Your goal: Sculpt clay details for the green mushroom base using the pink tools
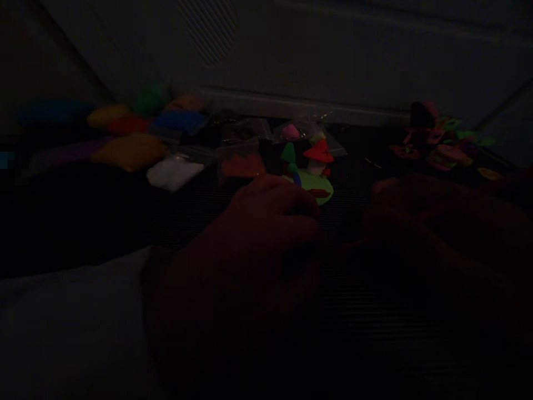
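The view is very dark. My left hand [254,239], sleeve at the wrist, is in the middle with its fingers curled. Its fingertips are lost in shadow, so what they hold cannot be made out. Just behind it lies a flat light-green clay base [322,182], partly covered by my knuckles. On the base stand a red-capped clay mushroom [319,158] and a dark-green clay tree [288,154]. Off to the right, my right hand [416,228] is closed around a thin reddish stick-like tool [478,194], whose tip points left toward my left hand.
Bags of coloured clay line the back left, among them orange [129,151], white [175,171], blue [178,120] and red-brown [241,165]. A pink lump in a clear bag [290,132] lies behind the mushroom. Small colourful pieces [447,155] are heaped at the back right.
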A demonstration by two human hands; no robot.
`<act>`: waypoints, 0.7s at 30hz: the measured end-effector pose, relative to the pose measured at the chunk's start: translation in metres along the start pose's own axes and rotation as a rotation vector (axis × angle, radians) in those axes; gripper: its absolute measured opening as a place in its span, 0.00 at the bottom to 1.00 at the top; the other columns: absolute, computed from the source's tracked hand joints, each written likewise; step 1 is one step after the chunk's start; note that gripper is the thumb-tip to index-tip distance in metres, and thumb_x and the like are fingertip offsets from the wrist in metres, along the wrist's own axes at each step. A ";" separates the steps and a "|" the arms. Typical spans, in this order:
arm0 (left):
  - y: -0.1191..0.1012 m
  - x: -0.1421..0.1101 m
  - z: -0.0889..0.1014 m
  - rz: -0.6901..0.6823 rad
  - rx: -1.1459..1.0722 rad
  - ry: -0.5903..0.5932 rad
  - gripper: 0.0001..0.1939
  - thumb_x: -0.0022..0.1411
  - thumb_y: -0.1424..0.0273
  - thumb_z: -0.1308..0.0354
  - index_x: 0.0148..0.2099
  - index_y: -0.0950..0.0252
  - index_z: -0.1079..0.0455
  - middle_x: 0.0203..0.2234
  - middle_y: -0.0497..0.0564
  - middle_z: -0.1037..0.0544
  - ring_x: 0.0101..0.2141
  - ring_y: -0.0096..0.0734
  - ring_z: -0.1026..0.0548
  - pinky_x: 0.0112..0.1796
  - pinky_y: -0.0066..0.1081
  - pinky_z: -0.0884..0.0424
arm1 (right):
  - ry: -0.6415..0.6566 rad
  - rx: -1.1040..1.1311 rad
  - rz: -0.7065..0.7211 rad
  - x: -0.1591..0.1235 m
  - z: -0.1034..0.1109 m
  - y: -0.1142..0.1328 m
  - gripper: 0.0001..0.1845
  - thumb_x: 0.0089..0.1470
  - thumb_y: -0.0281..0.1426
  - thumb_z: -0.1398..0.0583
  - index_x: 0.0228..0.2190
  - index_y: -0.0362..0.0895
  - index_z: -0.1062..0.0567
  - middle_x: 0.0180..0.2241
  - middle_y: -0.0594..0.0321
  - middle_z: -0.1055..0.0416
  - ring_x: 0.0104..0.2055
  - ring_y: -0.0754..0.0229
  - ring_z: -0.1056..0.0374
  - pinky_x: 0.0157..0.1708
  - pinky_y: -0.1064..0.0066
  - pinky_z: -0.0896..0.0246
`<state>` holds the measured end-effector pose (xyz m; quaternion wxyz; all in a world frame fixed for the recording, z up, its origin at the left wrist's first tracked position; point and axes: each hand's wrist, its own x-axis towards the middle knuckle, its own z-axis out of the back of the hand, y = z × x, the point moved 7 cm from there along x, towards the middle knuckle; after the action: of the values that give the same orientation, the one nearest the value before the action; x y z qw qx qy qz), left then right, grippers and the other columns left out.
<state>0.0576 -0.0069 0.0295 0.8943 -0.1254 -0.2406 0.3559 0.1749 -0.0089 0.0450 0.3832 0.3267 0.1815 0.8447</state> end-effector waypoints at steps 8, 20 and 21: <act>-0.001 0.002 0.001 -0.035 0.027 -0.003 0.09 0.52 0.71 0.48 0.36 0.55 0.30 0.38 0.45 0.32 0.41 0.30 0.36 0.43 0.35 0.38 | 0.019 0.029 -0.020 0.002 0.000 0.001 0.09 0.54 0.33 0.49 0.25 0.45 0.35 0.22 0.72 0.38 0.22 0.78 0.41 0.24 0.84 0.44; 0.000 0.004 -0.001 -0.055 0.030 0.026 0.10 0.53 0.70 0.48 0.37 0.52 0.30 0.38 0.45 0.32 0.42 0.32 0.37 0.43 0.36 0.38 | 0.053 0.067 -0.032 0.002 -0.002 -0.001 0.07 0.53 0.32 0.48 0.25 0.45 0.35 0.23 0.72 0.37 0.21 0.76 0.40 0.23 0.81 0.44; 0.000 0.004 -0.001 -0.056 0.034 0.025 0.09 0.53 0.70 0.48 0.37 0.53 0.30 0.38 0.45 0.32 0.42 0.32 0.37 0.43 0.36 0.38 | 0.058 0.072 -0.036 0.002 -0.002 -0.001 0.07 0.53 0.32 0.48 0.25 0.45 0.35 0.22 0.72 0.37 0.21 0.76 0.40 0.23 0.81 0.44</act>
<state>0.0608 -0.0043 0.0301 0.9089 -0.1078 -0.2266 0.3331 0.1725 -0.0066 0.0437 0.3807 0.3122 0.2285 0.8399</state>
